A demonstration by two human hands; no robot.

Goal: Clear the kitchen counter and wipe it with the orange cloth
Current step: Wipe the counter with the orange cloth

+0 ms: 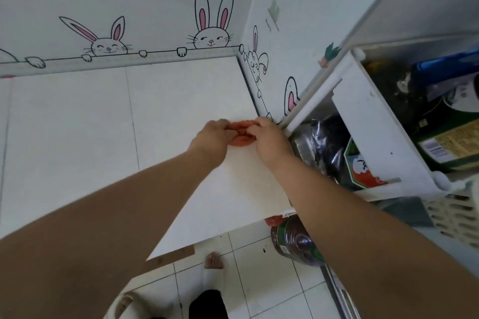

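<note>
Left hand (213, 134) and right hand (269, 137) both pinching the orange cloth (241, 134), bunched small btwn the fingers, resting on the bench (77, 124) near its right edge. Bench otherwise bare, so clearing looks done; wiping prob the step in hand. Risks: cloth so wadded it covers little per pass, leaving streaks; a sweep to the right could knock the white shelf unit (373, 122) just beside, w/ dark bags (324, 142) inside. Oil bottle (295, 243) on floor below bench corner.

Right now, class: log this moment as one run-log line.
stage: wiping | left hand: on orange cloth | right hand: on cloth | counter: nothing else on it | place: right edge, beside shelf unit
</note>
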